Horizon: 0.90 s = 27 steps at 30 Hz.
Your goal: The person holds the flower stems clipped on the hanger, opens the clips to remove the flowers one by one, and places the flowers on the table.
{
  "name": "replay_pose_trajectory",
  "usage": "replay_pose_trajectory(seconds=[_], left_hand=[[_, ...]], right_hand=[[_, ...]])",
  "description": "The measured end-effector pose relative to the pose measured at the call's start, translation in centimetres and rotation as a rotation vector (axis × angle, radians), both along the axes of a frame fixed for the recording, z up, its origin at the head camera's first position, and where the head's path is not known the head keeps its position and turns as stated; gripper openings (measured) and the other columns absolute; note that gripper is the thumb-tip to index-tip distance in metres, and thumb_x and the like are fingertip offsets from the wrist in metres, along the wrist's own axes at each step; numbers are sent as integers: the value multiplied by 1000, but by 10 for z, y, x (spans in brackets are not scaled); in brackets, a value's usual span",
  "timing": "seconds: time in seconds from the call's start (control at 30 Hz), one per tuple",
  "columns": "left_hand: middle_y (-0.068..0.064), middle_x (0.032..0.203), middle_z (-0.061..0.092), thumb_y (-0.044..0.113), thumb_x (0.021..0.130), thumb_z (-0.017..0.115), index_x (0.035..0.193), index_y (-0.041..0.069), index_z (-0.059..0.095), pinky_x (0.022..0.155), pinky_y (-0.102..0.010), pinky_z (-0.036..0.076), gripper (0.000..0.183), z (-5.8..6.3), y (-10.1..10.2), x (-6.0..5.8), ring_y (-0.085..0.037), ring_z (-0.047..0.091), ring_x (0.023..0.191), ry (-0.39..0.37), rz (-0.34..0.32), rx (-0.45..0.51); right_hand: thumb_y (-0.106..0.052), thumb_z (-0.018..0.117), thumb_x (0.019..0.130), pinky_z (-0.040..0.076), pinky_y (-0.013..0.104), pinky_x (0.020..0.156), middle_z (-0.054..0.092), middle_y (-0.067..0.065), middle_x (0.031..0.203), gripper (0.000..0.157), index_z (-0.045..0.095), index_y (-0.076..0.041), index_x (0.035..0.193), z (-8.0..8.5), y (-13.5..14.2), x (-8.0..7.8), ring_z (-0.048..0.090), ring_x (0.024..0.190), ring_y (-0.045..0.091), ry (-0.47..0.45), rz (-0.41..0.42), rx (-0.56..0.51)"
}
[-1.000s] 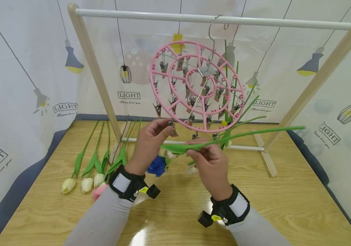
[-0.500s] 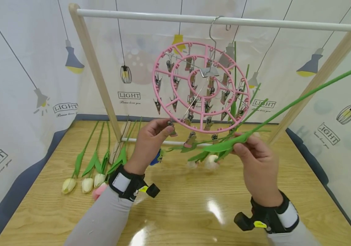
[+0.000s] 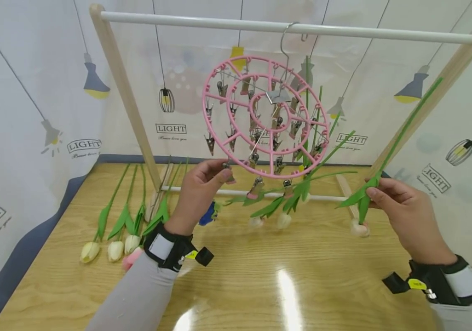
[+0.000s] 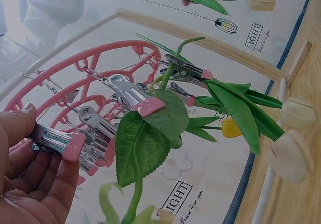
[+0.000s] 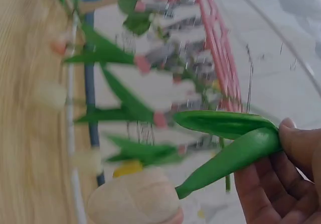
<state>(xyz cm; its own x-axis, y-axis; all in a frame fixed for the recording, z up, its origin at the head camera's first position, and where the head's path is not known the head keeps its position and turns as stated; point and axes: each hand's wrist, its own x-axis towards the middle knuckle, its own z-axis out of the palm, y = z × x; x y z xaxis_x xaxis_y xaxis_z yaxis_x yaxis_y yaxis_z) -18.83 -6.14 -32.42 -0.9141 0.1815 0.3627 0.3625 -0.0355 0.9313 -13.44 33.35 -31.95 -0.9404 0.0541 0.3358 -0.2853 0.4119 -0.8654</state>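
My left hand (image 3: 203, 188) pinches a metal clip (image 4: 57, 141) with pink tips on the near left rim of the pink round hanger (image 3: 272, 170); nothing sits in that clip's tips. Off to the right, my right hand (image 3: 411, 216) holds an artificial tulip (image 3: 360, 228) by its green leaves and stem, its pale bloom hanging down and its stem slanting up. Clipped along the hanger's right side are several flowers, among them a white tulip (image 3: 284, 220) and a yellow flower (image 4: 231, 127). A blue flower (image 3: 208, 214) hangs behind my left hand.
The hanger hooks over the white bar (image 3: 203, 21) of a wooden rack (image 3: 126, 92). Several white tulips (image 3: 115, 251) and a pink flower (image 3: 132, 259) lie on the wooden table (image 3: 236, 285) at the left. A printed cloth stands behind the rack.
My right hand has carried the tulip rightward, away from the hanger, and the stem has swung from nearly level to steep. My left hand keeps its pinch on the clip.
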Motion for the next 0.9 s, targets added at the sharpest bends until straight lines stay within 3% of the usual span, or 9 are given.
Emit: replay_pose_trajectory(seconds=[0.1,0.23,0.33,0.4,0.5,0.57,0.63,0.73,0.9], left_hand=[[-12,105,65,27,90,62,120,9,59,86,-35,54,36,-6,0,-6,-27,63,89,1,-2,14],[-10,104,65,30,88,63,118,11,60,84,-35,55,36,-17,1,-13,-25,63,89,18,-7,28],[-13,105,64,25,90,62,119,7,59,84,-36,55,34,-10,2,-7,-26,62,90,19,-9,29],[-14,105,63,21,90,61,119,3,58,84,-36,55,34,-3,2,-2,-27,61,91,15,-11,30],[-14,105,63,16,91,60,119,0,57,84,-35,55,33,4,4,3,-29,60,92,17,-15,20],[-13,105,63,16,91,60,119,-1,56,83,-35,55,33,4,4,3,-28,60,92,22,-20,16],[-13,106,63,16,91,60,120,0,56,84,-35,55,33,4,5,3,-27,60,93,23,-23,9],[-15,106,63,17,91,60,120,1,57,84,-35,54,33,3,5,3,-27,60,92,23,-22,4],[-16,108,62,18,91,60,121,1,56,85,-35,54,35,2,6,3,-28,60,93,24,-18,-2]], right_hand=[[-23,57,92,52,13,74,66,-10,100,36,58,-2,121,-9,25,-1,64,86,10,-19,-82,131],[-27,54,94,48,7,76,64,-15,100,38,56,-3,124,-24,58,-2,63,88,5,-52,-163,169],[-34,49,96,46,6,74,60,-21,99,43,53,-5,127,-36,83,-6,60,89,0,-137,-214,211],[-41,46,96,49,18,81,56,-25,98,49,50,-5,129,-44,99,-10,58,87,-5,-220,-214,264],[-46,44,95,50,43,86,56,-26,96,57,47,-1,130,-56,122,-19,55,84,-7,-344,-149,328],[-47,43,95,48,53,87,60,-16,102,61,44,2,132,-65,134,-26,54,85,-8,-420,-86,367],[-46,43,96,51,48,86,62,3,110,63,41,5,133,-72,143,-33,56,86,-5,-482,-32,400],[-42,44,97,55,42,84,52,29,122,67,34,12,135,-82,150,-43,60,91,8,-539,26,432],[-39,46,97,55,45,82,44,37,126,69,30,15,136,-95,153,-57,59,100,33,-567,38,449]])
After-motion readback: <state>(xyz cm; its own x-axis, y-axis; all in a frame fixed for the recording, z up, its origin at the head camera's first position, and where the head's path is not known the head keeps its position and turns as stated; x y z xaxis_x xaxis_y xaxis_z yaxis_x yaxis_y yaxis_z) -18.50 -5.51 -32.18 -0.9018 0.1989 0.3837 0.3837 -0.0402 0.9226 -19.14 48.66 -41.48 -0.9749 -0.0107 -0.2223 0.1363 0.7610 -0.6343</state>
